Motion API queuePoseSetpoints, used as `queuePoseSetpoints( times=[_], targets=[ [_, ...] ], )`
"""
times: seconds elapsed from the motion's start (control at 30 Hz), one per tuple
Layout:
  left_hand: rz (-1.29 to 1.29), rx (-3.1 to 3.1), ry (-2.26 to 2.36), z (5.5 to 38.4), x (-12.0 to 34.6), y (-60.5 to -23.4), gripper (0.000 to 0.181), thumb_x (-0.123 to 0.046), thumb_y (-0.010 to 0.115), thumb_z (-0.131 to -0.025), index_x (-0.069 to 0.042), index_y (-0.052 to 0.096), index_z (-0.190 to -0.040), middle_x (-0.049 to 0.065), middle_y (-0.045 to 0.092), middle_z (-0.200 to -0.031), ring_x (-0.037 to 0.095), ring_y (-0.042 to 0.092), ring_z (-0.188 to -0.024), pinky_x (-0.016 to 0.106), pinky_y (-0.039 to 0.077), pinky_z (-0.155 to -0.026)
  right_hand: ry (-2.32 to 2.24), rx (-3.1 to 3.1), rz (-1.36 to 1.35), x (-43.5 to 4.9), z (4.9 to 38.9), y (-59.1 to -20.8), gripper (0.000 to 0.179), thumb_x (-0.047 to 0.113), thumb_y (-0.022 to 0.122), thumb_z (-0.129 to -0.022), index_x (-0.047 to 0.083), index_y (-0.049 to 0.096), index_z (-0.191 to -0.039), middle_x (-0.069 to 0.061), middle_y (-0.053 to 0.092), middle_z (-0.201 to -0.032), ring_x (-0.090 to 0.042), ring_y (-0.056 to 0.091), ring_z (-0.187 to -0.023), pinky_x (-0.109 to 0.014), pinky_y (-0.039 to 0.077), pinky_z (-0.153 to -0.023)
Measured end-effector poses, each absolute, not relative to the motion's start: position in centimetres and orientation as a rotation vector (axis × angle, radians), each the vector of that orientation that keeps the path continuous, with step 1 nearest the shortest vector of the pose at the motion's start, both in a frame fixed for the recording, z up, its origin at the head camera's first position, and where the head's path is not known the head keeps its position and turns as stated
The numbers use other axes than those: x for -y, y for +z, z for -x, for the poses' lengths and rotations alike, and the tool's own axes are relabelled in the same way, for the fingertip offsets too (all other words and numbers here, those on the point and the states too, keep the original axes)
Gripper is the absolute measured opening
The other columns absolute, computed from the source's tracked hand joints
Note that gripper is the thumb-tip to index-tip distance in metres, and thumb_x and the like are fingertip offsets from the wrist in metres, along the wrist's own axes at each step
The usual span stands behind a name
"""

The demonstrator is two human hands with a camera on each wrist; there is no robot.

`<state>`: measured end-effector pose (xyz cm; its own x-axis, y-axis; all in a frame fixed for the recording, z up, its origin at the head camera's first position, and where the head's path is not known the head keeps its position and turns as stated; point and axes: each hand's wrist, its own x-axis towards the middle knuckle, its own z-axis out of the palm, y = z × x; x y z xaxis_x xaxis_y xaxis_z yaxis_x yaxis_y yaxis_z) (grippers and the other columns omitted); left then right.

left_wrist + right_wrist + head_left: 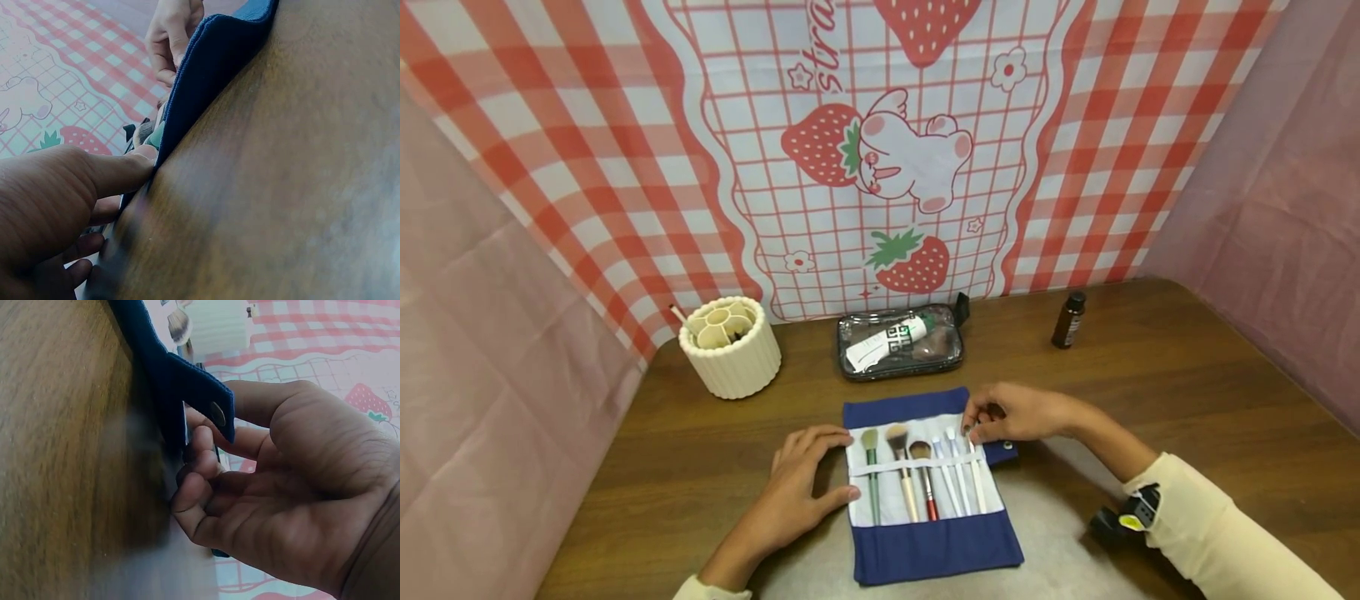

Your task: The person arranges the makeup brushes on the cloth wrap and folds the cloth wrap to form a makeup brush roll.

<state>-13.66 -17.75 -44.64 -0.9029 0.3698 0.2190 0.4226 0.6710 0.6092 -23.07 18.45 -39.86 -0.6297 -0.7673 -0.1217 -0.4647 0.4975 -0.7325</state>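
Note:
A blue brush roll (936,550) with a white lining lies unfolded on the table. Several makeup brushes sit under its elastic band: a green one (871,467), a cream-handled one (904,475), a red-handled one (925,471) and slim white ones (957,471). At the roll's upper right, my right hand (1018,412) has curled fingers and pinches the top of the rightmost white brush (977,479); its tip is hidden. The roll's snap tab (200,394) is beside that hand. My left hand (801,479) rests along the left edge, thumb and fingers spread, thumb (128,172) touching the cloth.
Behind the roll lies a clear pouch (898,342) holding a white tube. A cream ribbed organizer (732,350) stands back left, a dark bottle (1069,321) back right. A patterned cloth (880,233) hangs behind the wooden table (1187,392).

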Motion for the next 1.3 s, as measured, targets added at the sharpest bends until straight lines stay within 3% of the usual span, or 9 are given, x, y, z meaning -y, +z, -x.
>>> queuePoseSetpoints(
  times=[0.33, 0.5, 0.63, 0.77, 0.83, 1.1, 1.3],
  targets=[
    [0.706, 2.747, -1.071, 13.8, 17.9, -44.5, 0.057, -0.035, 0.081, -0.084, -0.014, 0.060, -0.132, 0.000, 0.053, -0.138, 0.025, 0.042, -0.128, 0.053, 0.029, -0.099, -0.938, -2.674, 1.079, -18.0, 20.2, -38.9, 0.014, 0.023, 0.064, -0.100, 0.018, 0.069, -0.111, 0.009, 0.064, -0.096, -0.008, 0.060, -0.082, -0.028, 0.051, -0.070],
    [0.760, 2.723, -1.072, 14.5, 17.9, -43.7, 0.053, -0.029, 0.077, -0.089, -0.010, 0.058, -0.135, 0.005, 0.051, -0.140, 0.025, 0.043, -0.130, 0.056, 0.034, -0.103, -1.226, -2.364, 1.061, -16.3, 16.9, -38.6, 0.019, 0.023, 0.060, -0.102, 0.015, 0.066, -0.118, -0.001, 0.070, -0.108, -0.016, 0.066, -0.095, -0.032, 0.054, -0.079],
    [0.864, 2.711, -1.063, 15.8, 17.7, -43.0, 0.056, -0.027, 0.073, -0.093, -0.008, 0.053, -0.141, 0.009, 0.045, -0.150, 0.028, 0.038, -0.139, 0.056, 0.033, -0.109, -1.448, -1.974, 1.069, -14.3, 14.2, -39.1, 0.028, 0.013, 0.058, -0.103, 0.009, 0.059, -0.130, -0.015, 0.064, -0.124, -0.027, 0.065, -0.110, -0.035, 0.053, -0.089],
    [0.967, 2.760, -1.051, 16.9, 17.6, -42.7, 0.058, -0.026, 0.067, -0.098, -0.007, 0.046, -0.148, 0.011, 0.037, -0.158, 0.035, 0.029, -0.146, 0.057, 0.026, -0.113, -1.524, -1.671, 1.062, -12.6, 11.9, -39.8, 0.037, 0.006, 0.054, -0.103, 0.006, 0.050, -0.139, -0.020, 0.055, -0.138, -0.033, 0.058, -0.124, -0.037, 0.048, -0.099],
    [0.994, 2.801, -1.024, 17.2, 17.7, -42.7, 0.059, -0.027, 0.064, -0.099, -0.006, 0.044, -0.150, 0.013, 0.036, -0.158, 0.037, 0.027, -0.146, 0.057, 0.025, -0.113, -1.503, -1.640, 1.062, -12.2, 11.1, -40.2, 0.037, 0.007, 0.053, -0.104, 0.007, 0.049, -0.141, -0.016, 0.053, -0.142, -0.029, 0.056, -0.128, -0.034, 0.046, -0.102],
    [1.017, 2.841, -0.879, 16.7, 18.0, -42.6, 0.052, -0.022, 0.066, -0.098, 0.001, 0.051, -0.142, 0.015, 0.044, -0.151, 0.034, 0.036, -0.142, 0.052, 0.030, -0.112, -1.375, -1.859, 1.138, -13.1, 10.6, -40.5, 0.025, 0.015, 0.052, -0.105, 0.010, 0.058, -0.129, -0.003, 0.066, -0.127, -0.016, 0.063, -0.117, -0.028, 0.049, -0.095],
    [1.015, 2.769, -0.655, 14.5, 18.1, -42.1, 0.040, -0.024, 0.075, -0.091, -0.001, 0.064, -0.122, 0.010, 0.057, -0.126, 0.025, 0.053, -0.120, 0.046, 0.043, -0.101, -1.262, -2.078, 1.160, -15.4, 11.2, -40.1, 0.018, 0.019, 0.053, -0.105, 0.015, 0.063, -0.120, 0.005, 0.069, -0.111, -0.009, 0.068, -0.100, -0.026, 0.053, -0.084]
  ],
)
